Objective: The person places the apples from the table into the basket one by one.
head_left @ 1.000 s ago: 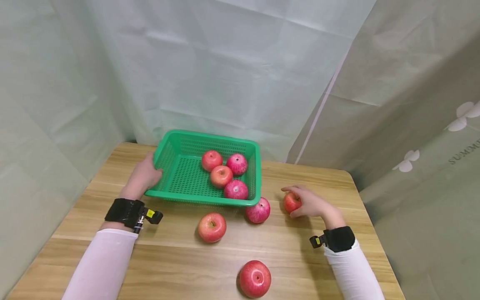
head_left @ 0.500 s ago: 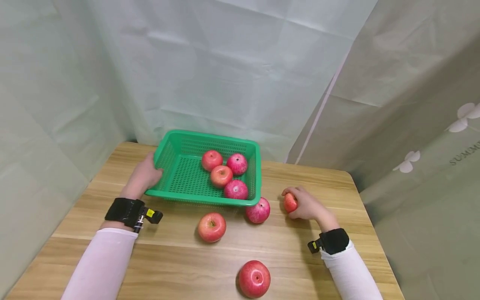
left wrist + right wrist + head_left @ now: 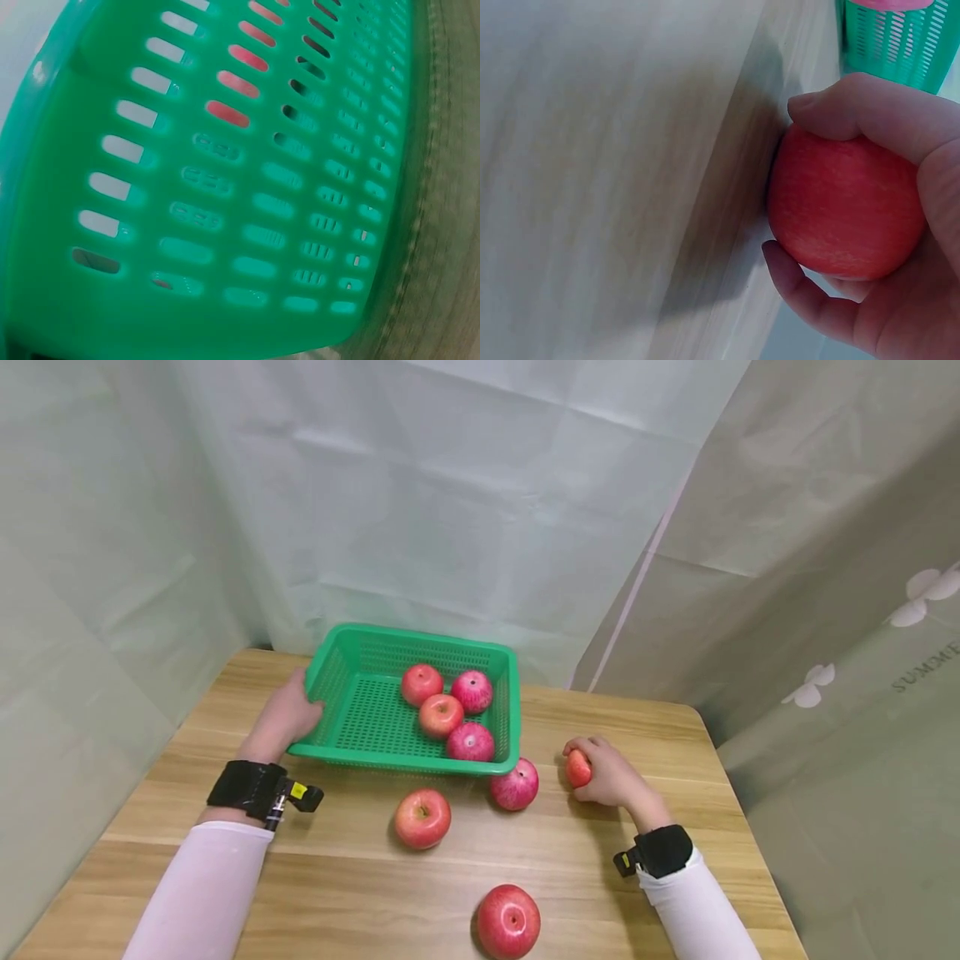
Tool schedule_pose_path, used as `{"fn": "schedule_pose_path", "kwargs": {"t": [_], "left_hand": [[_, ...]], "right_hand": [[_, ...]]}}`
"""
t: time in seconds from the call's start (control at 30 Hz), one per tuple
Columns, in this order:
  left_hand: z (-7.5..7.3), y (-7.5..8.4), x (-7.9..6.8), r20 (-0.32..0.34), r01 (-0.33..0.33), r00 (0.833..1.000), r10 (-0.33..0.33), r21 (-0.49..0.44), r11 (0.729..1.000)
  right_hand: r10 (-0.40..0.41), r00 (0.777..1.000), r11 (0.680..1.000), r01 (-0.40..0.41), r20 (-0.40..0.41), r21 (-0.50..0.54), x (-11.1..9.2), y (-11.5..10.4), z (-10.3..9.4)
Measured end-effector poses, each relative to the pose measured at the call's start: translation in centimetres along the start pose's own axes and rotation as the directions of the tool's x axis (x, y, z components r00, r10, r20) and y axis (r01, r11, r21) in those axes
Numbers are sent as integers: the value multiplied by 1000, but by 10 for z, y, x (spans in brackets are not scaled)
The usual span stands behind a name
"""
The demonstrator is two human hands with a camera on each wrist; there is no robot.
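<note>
My left hand [image 3: 291, 712] grips the left end of a green plastic basket [image 3: 397, 762], thumb over its rim and the other fingers hidden outside. Several apples lie in the basket's right half, among them a pale red apple [image 3: 441, 717]. On the right side of the table, my right hand [image 3: 609, 774] curls round a red apple [image 3: 578, 769]. The right wrist view shows thumb and fingers on opposite sides of this red apple [image 3: 847, 202], close to the tabletop. In the left wrist view the slotted basket wall [image 3: 225, 292] fills most of the picture.
A pink-red apple [image 3: 516, 786] sits by the basket's front right corner. Nearer on the wooden table [image 3: 337, 902] are a lighter red apple [image 3: 422, 819] and a darker red apple [image 3: 508, 922]. Pale curtains [image 3: 465, 510] hang behind and at both sides.
My right hand's fingers have closed round the red apple, and the wrist has swung slightly left. My left hand and the basket stay in place.
</note>
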State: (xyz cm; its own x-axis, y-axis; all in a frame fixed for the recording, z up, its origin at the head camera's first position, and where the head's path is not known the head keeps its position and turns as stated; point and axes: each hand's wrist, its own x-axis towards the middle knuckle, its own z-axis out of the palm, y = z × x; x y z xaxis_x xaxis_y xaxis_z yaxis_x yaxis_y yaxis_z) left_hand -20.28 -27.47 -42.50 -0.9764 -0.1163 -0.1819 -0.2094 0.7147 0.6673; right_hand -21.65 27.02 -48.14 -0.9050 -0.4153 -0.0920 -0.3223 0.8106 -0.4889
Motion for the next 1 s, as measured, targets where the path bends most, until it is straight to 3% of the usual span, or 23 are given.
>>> {"fn": "schedule_pose_path", "kwargs": {"t": [0.3,0.73,1.0], "left_hand": [[-1,-1,-2,2,-6,1000,6,10,1000],[0,-1,-1,-3,-13,1000,13,17,1000],[-1,2,-1,-5,-18,1000,18,22,1000]], "right_hand": [[10,998,1000,-11,-61,-22,-1,-2,6],[41,997,999,-41,-68,-3,-4,-4,6],[57,997,996,-53,-58,70,-4,2,5]]}}
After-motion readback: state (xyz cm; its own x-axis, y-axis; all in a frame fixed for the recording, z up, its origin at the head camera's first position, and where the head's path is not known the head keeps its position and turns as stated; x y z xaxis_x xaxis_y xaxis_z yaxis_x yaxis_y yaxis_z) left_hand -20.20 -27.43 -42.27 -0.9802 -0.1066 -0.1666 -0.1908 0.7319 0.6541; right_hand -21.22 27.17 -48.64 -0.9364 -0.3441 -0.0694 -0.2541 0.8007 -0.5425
